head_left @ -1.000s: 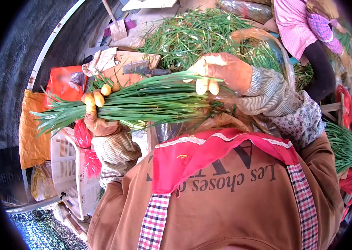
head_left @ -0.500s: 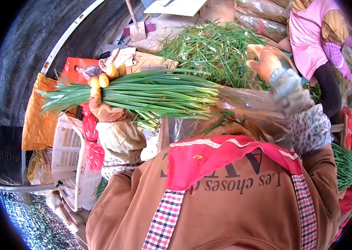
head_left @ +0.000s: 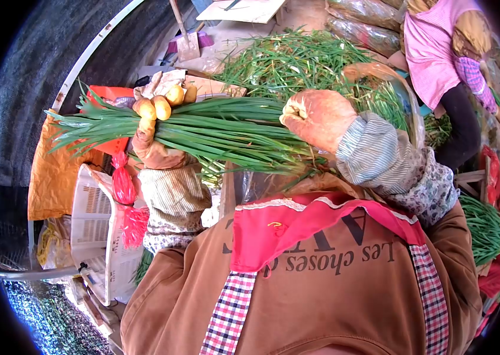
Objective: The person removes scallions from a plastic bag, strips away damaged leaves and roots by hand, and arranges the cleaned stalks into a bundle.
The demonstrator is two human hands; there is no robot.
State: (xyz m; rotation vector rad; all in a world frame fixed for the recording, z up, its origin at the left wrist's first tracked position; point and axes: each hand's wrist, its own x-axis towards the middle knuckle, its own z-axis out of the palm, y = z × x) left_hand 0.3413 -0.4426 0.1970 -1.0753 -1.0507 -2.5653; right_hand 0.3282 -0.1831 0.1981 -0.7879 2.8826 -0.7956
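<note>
My left hand, in an orange-stained glove with yellow finger covers, is wrapped round a bunch of long green stalks. The bunch lies level across the view, leaf tips to the left and paler ends to the right. Over the paler ends is my right hand, its gloved fingers curled closed; what they grip, if anything, is hidden. Beyond the hands spreads a heap of loose green stalks.
A white plastic crate, an orange sack and red plastic strands are at left. A dustpan stands behind. A co-worker in pink bends at upper right. More green stalks lie at right.
My right hand was open over the heap half a second ago; it has come back left to the bunch and closed. My left hand keeps its hold, and the leaf tips have shifted slightly.
</note>
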